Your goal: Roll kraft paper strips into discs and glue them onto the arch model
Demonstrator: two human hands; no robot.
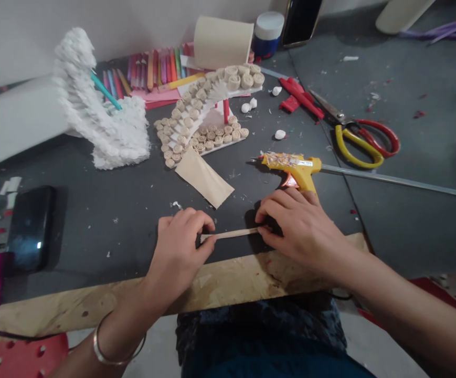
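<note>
A narrow folded strip of beige paper (pixel 235 233) stretches between my two hands just above the dark table. My left hand (pixel 184 244) pinches its left end between thumb and fingers. At the other end, my right hand (pixel 296 226) grips the strip the same way. Beyond them lies a loose piece of beige paper (pixel 204 178), flat on the table. Behind that stands a curved craft piece (pixel 196 110) covered in small rolled paper coils. A yellow glue gun (pixel 294 167) with a long clear glue stick lies just past my right hand.
Red-and-yellow scissors (pixel 356 131) lie at the right. A fluffy white craft piece (pixel 105 121) stands at the back left, and a black phone (pixel 31 228) lies nearer. Colored sticks (pixel 157 68), a beige paper roll (pixel 223 42) and a blue jar (pixel 268 34) line the back.
</note>
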